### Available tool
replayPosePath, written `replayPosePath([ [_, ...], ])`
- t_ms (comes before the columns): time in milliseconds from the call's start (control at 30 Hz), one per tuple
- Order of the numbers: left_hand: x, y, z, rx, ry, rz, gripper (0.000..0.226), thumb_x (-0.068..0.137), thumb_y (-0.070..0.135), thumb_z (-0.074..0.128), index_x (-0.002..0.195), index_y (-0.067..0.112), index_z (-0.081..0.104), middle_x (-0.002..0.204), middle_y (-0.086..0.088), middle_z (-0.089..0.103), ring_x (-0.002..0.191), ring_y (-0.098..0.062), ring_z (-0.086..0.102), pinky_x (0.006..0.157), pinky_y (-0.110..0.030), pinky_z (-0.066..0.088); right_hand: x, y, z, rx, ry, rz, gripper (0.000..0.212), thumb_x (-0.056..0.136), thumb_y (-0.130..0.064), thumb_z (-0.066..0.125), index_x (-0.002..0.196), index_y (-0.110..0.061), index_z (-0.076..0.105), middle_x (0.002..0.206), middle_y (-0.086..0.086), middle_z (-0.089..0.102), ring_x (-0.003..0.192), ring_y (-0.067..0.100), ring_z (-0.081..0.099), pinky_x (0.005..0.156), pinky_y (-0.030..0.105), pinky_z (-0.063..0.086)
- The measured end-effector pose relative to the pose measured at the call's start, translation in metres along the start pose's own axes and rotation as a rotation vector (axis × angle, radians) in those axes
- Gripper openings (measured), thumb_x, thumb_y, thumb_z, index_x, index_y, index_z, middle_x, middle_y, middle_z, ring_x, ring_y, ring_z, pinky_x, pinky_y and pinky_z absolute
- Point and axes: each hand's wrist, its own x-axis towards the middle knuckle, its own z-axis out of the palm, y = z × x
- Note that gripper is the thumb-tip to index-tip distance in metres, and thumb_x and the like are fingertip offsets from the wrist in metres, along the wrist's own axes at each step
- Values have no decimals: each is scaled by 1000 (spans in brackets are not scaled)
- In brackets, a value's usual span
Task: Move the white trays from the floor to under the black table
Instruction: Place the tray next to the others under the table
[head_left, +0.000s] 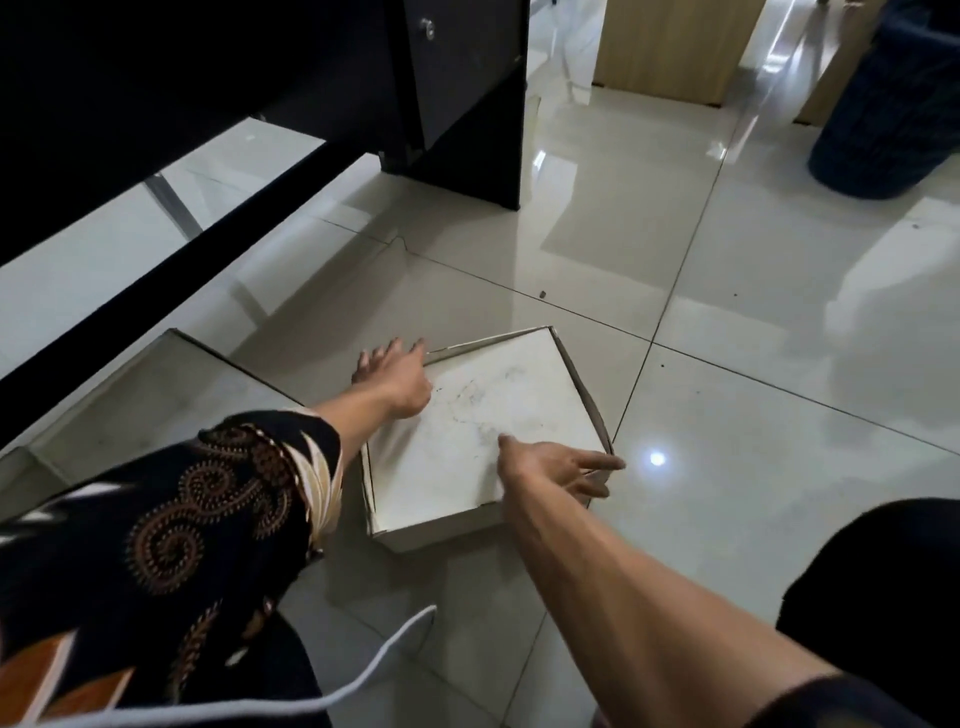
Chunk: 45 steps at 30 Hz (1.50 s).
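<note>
Both hands are spread wide and holding nothing yet: my left hand (393, 375) is reaching over the far left corner of the shallow square white cardboard tray (488, 431), fingers splayed just past its rim, and my right hand (558, 467) is open with the fingers pointing at the near right corner, about touching the edge as far as I can tell. That tray sits flat on the glossy pale floor tiles (727, 322), out in the open, just short of the black table (156, 119) on my left. So I'd say I'm at the grab stage for this one. Next move needs both hands to close on opposite corners so it doesn't flex, then a lift or slide left into the gap under the tabletop. What looks like a second white tray (171, 395) is already lying part way under the table edge, but it's washed out against the tiles and my patterned sleeve (208, 519) covers its near end, so I can't say how it's sitting.
</note>
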Motion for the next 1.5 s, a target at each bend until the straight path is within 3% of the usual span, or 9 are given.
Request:
replayPosePath([
  [167,-7,-4,2,68,-106,19,80,103,43,48,166,24,2,169,-10,19,155,-38,17,127,-53,20,-1,-10,8,39,2,9,143,75,-34,88,153,-9,-29,164,20,11,139,30,42,113,38,29],
  [333,-16,-12,1,74,-101,-38,84,105,42,47,166,15,-5,169,-12,15,154,-37,18,126,-48,22,32,-46,19,-67,-26,-264,142,74,-32,89,156,-11,-25,163,17,14,143,33,37,113,45,32],
  [500,-20,-21,0,114,-104,-82,88,105,48,45,164,4,-3,171,-16,14,156,-35,20,126,-45,19,55,-99,48,-181,-56,-419,115,84,-32,81,159,-6,-1,156,14,34,136,39,46,109,44,37],
  [733,-23,-19,10,172,16,-108,109,92,76,42,162,-2,16,160,-19,34,146,-34,33,122,-43,24,60,-152,89,-476,-40,-692,72,88,-48,69,145,-27,31,136,10,50,122,36,54,99,46,38],
  [933,-17,-35,20,112,-67,48,122,82,89,40,164,16,-12,167,-14,-29,155,-28,-28,128,-52,-12,69,-142,98,-607,-61,-675,74,81,-66,65,131,-20,35,129,16,53,119,40,55,94,49,39],
  [1033,-11,-36,31,191,-96,115,121,84,89,36,163,13,-16,164,-16,-35,151,-29,-35,128,-50,-14,75,-144,97,-632,-97,-763,70,82,-67,64,127,-21,36,122,16,58,112,39,58,79,42,40],
  [1167,-12,-29,41,152,-60,-43,110,92,81,29,164,7,-9,167,-21,-25,155,-34,-27,128,-49,-13,60,-166,118,-754,-187,-924,68,80,-64,69,124,-23,37,114,10,65,107,35,61,87,43,44],
  [1367,-23,-40,39,109,-2,-270,103,95,78,22,164,6,-3,169,-23,-16,157,-36,-21,126,-47,-19,21,-152,160,-889,-151,-1039,83,80,-54,74,142,-14,36,142,16,46,129,36,44,105,50,33],
  [1500,-17,-33,40,76,19,-354,103,95,78,21,165,7,-2,170,-22,-16,157,-36,-20,127,-49,-17,19,-131,176,-775,5,-813,83,88,-41,68,154,-14,24,163,23,11,144,39,23,107,62,29],
])
